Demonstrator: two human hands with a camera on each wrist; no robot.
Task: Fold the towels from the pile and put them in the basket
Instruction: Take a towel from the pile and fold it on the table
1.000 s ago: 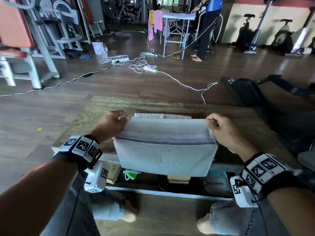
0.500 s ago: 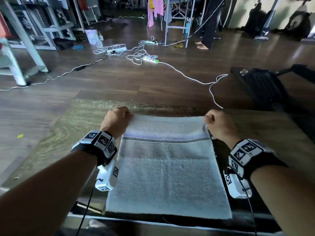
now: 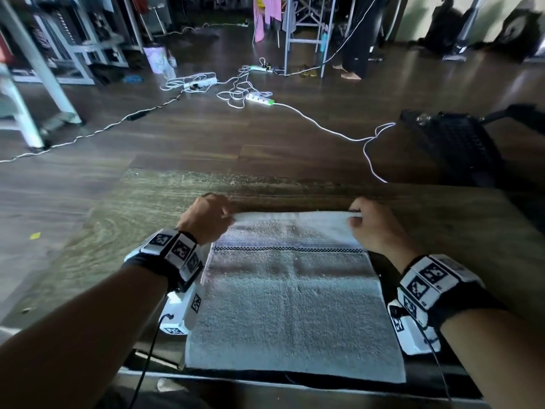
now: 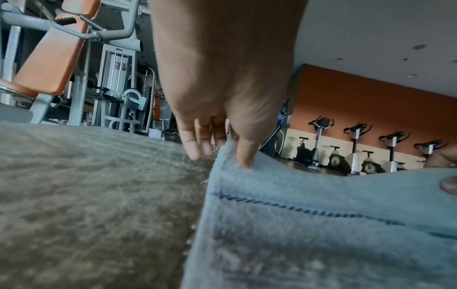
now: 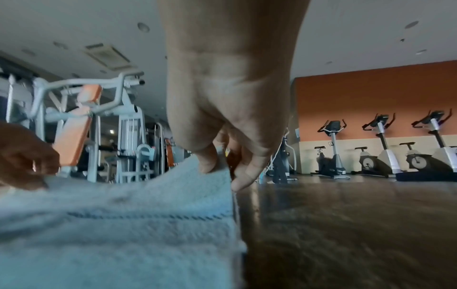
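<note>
A pale grey towel [image 3: 292, 302] with a dark checked stripe lies spread on the wooden table [image 3: 124, 225], its near edge at the table's front. My left hand [image 3: 206, 219] pinches the towel's far left corner [image 4: 237, 162]. My right hand [image 3: 371, 225] pinches the far right corner [image 5: 215, 166], thumb on top of the cloth. Both far corners are lifted slightly off the table. No pile and no basket appear in these views.
Beyond the table's far edge is dark wood floor with white cables and power strips [image 3: 259, 98]. A black object [image 3: 454, 143] sits at the right. Gym machines [image 3: 67, 54] stand at the back left, a person's legs [image 3: 354, 54] by a metal table farther back.
The towel, held hanging over the table's near edge a second ago, has been carried forward and laid flat on the table. Both hands moved away from me, still gripping its far corners.
</note>
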